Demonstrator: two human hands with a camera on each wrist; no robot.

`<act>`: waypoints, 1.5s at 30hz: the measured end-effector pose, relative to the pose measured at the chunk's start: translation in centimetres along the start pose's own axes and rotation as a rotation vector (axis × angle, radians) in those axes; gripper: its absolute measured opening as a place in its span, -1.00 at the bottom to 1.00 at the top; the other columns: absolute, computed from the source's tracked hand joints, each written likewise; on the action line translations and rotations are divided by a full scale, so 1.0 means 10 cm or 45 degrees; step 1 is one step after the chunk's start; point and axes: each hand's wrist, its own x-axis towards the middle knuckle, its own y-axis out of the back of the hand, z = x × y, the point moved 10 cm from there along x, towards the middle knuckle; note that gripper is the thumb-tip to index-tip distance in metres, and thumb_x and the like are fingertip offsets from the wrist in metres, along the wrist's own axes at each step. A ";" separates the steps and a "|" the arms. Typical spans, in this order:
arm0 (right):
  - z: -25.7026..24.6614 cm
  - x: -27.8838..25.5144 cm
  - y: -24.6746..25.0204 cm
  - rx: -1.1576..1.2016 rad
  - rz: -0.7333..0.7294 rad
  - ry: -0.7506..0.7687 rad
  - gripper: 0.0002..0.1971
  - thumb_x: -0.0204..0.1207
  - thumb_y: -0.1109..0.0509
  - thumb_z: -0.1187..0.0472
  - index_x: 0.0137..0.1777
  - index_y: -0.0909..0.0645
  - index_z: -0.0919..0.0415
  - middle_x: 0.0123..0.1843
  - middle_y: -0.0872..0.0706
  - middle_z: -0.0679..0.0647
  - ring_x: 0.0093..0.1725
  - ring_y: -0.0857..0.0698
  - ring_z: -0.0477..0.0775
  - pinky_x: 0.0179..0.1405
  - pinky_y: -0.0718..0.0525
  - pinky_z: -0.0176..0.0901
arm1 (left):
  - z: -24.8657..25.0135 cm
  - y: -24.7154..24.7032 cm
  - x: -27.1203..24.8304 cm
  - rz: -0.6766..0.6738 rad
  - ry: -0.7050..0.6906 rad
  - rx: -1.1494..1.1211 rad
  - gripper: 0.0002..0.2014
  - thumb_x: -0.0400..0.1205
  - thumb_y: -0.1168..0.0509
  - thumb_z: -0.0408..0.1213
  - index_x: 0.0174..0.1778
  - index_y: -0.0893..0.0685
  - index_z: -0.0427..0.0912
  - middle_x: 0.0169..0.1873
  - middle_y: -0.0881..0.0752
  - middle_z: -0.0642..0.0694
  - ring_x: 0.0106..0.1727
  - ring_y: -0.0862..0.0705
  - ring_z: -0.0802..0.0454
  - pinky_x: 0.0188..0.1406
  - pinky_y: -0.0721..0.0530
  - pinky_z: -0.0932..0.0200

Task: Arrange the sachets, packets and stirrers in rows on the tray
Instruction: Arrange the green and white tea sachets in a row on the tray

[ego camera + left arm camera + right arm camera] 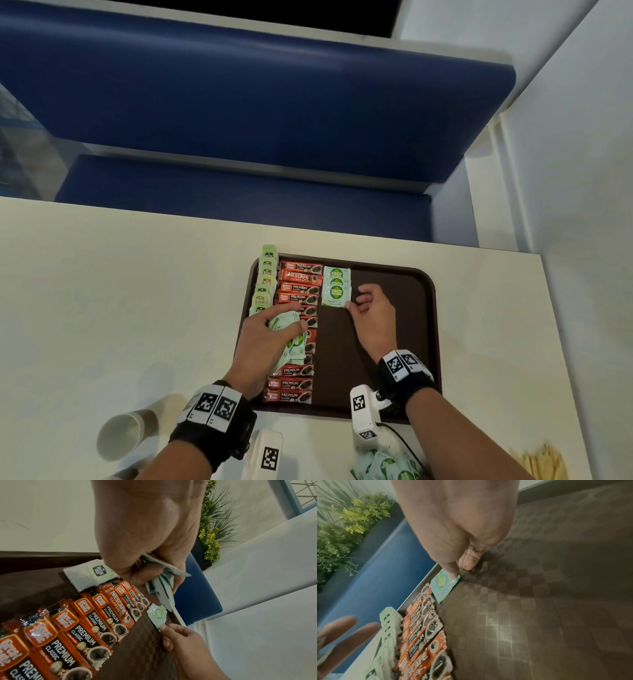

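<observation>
A brown tray (411, 308) holds a row of tea bags (265, 274) along its left edge and a row of orange coffee sticks (298, 291) beside them. To their right, at the tray's far end, up to 3 green sachets (336, 291) overlap. My right hand (352, 305) pinches the near right corner of the front green sachet (444, 586), which lies on the tray. My left hand (284, 325) hovers over the coffee sticks (102, 615) and grips a bunch of green sachets (163, 588).
A paper cup (120, 435) lies on its side at the table's near left. More green sachets (387, 466) and wooden stirrers (541, 462) lie off the tray, near right. The tray's right half is bare. A blue bench (239, 102) runs behind the table.
</observation>
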 end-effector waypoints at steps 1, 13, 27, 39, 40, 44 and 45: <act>0.01 0.00 -0.01 0.014 0.011 -0.008 -0.61 0.59 -0.62 0.28 0.37 -0.63 0.18 0.01 -0.72 -0.01 -0.10 -0.72 -0.14 -0.09 -0.70 -0.40 | 0.00 -0.01 0.00 -0.001 0.003 -0.001 -0.69 0.59 -0.65 -0.38 0.13 -0.95 0.12 0.24 -0.89 -0.07 0.10 -0.94 -0.09 0.12 -0.92 -0.27; -0.03 -0.06 -0.01 0.058 0.002 0.037 -0.68 0.63 -0.52 0.40 0.33 -0.63 0.15 0.00 -0.72 -0.06 -0.05 -0.74 -0.15 -0.10 -0.68 -0.43 | 0.00 0.01 0.00 0.003 0.013 0.006 -0.69 0.61 -0.63 -0.38 0.20 -0.93 0.06 0.21 -0.90 -0.08 0.06 -0.95 -0.10 0.12 -0.92 -0.29; -0.09 -0.06 -0.03 0.053 -0.024 0.067 -0.68 0.64 -0.50 0.42 0.33 -0.63 0.16 -0.02 -0.72 -0.07 -0.05 -0.75 -0.16 -0.10 -0.68 -0.49 | -0.02 0.02 0.03 0.016 0.032 -0.007 -0.70 0.62 -0.62 -0.40 0.22 -0.92 -0.01 0.15 -0.92 -0.10 0.04 -0.95 -0.14 0.13 -0.91 -0.30; -0.13 -0.08 -0.04 0.037 -0.041 0.042 -0.67 0.65 -0.50 0.40 0.36 -0.63 0.17 0.01 -0.72 -0.09 -0.04 -0.73 -0.19 -0.10 -0.67 -0.53 | -0.03 0.03 0.05 0.029 0.028 0.005 -0.70 0.61 -0.63 -0.35 0.24 -0.89 0.00 0.12 -0.93 -0.09 0.01 -0.96 -0.14 0.13 -0.91 -0.31; -0.14 -0.09 -0.02 0.038 -0.027 0.030 -0.67 0.65 -0.51 0.39 0.36 -0.63 0.17 0.03 -0.72 -0.07 -0.04 -0.73 -0.18 -0.08 -0.71 -0.47 | -0.04 0.04 0.06 0.032 0.026 0.002 -0.70 0.61 -0.64 -0.32 0.24 -0.89 0.00 0.10 -0.93 -0.10 0.01 -0.96 -0.14 0.15 -0.90 -0.32; -0.28 -0.24 0.12 0.103 0.087 0.025 -0.76 0.64 -0.56 0.25 0.24 -0.65 0.08 0.12 -0.71 0.00 -0.03 -0.73 -0.16 -0.01 -0.75 -0.34 | 0.03 -0.03 0.07 0.018 -0.011 -0.016 -0.75 0.65 -0.60 -0.22 0.24 -0.85 -0.01 0.08 -0.93 -0.10 0.03 -0.95 -0.11 0.17 -0.90 -0.25; -0.35 -0.31 0.11 0.201 0.033 0.015 -0.80 0.64 -0.57 0.16 0.19 -0.66 0.05 0.09 -0.74 -0.01 -0.02 -0.75 -0.14 -0.01 -0.73 -0.35 | 0.07 -0.06 0.07 0.006 -0.032 -0.023 -0.78 0.67 -0.59 -0.21 0.22 -0.85 -0.02 0.08 -0.93 -0.11 0.04 -0.95 -0.11 0.17 -0.89 -0.21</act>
